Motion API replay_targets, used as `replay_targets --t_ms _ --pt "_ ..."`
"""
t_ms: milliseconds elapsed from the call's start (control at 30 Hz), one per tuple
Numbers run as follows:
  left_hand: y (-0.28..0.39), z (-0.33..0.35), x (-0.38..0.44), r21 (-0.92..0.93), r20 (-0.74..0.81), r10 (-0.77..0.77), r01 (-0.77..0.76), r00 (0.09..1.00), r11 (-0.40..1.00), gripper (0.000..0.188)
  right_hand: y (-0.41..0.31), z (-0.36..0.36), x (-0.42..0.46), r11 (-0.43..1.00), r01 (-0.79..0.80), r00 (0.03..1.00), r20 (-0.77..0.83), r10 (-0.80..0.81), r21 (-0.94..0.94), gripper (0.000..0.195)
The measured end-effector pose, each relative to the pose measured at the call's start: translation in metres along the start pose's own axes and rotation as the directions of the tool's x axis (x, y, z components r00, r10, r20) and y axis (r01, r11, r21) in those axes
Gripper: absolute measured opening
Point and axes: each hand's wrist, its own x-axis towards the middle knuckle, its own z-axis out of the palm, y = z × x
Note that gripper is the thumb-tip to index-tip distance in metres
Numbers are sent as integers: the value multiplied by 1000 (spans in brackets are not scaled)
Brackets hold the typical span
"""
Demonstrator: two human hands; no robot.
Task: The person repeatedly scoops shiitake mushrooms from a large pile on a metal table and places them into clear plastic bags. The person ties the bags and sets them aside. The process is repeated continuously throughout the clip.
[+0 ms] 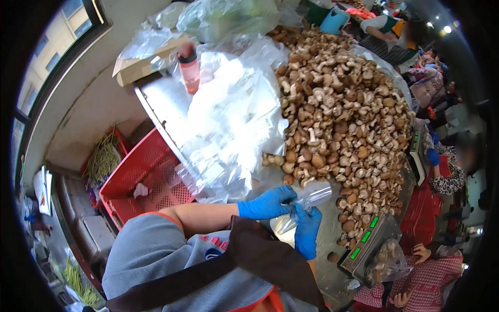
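In front of my chest, my left hand point(267, 202) and my right hand point(307, 233), both in blue gloves, pinch a clear plastic bag point(316, 194) between them. Part of it sticks out past my fingers toward the mushrooms and looks empty. Below my left hand shows a shiny, pale plastic surface point(284, 225); whether it belongs to the same bag I cannot tell. Just beyond my hands spreads a large heap of shiitake mushrooms point(339, 113) on a metal table point(327, 275). A loose pile of clear plastic bags point(234, 121) lies to the heap's left.
A scale point(364, 243) with green displays stands at right, bearing a bag of mushrooms point(387, 257) beside a person in a checked garment point(429, 275). A red plastic crate point(144, 175) is at left. A pink bottle point(189, 72) stands by the bags. Other people work along the far right.
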Motion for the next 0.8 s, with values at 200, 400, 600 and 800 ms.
replay_targets --t_ms 200,400,600,800 --pt "-15 2 -1 187 -283 220 -171 934 967 14 38 -52 23 841 180 921 -214 -327 -510 16" --pt "-16 -24 10 352 -441 304 -149 845 924 15 26 -96 25 899 56 953 -292 82 434 24" --pt "-24 -37 2 260 -68 -54 70 996 963 25 -5 -153 20 805 396 831 -545 -110 442 9" --pt "74 8 30 401 76 348 -349 934 847 73 -21 -73 14 808 465 767 -292 -572 -362 18"
